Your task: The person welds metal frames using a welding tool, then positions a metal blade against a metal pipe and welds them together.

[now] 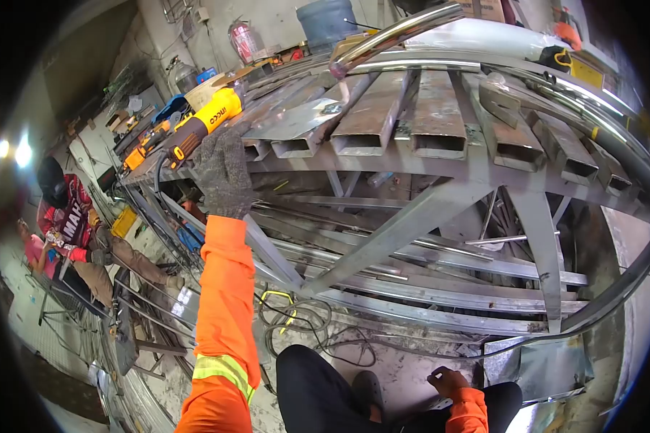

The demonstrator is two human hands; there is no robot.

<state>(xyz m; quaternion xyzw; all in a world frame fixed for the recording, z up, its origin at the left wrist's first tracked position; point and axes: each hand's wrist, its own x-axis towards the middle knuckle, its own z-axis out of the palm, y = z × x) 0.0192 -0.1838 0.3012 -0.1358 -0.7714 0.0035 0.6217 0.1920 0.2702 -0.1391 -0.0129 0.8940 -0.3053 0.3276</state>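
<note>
My left hand (224,173), in a grey knit glove, lies at the left front edge of the metal workbench (404,162). Its fingers point away from me, extended and close together. Right beside them on the bench is a yellow and black power tool (208,123) marked INGCO, its dark cord hanging over the edge; whether the glove touches it I cannot tell. A thin metal sheet (292,119) lies just right of the glove. Down by my knee, my bare right hand (448,381) has its fingers curled, with nothing visible in them.
Rectangular steel tubes (438,119) line the benchtop, with a shiny pipe (397,40) slanting above them. Metal lengths (426,270) fill the space below. A cable (303,325) coils on the floor. At left sits a person in a dark mask (68,216).
</note>
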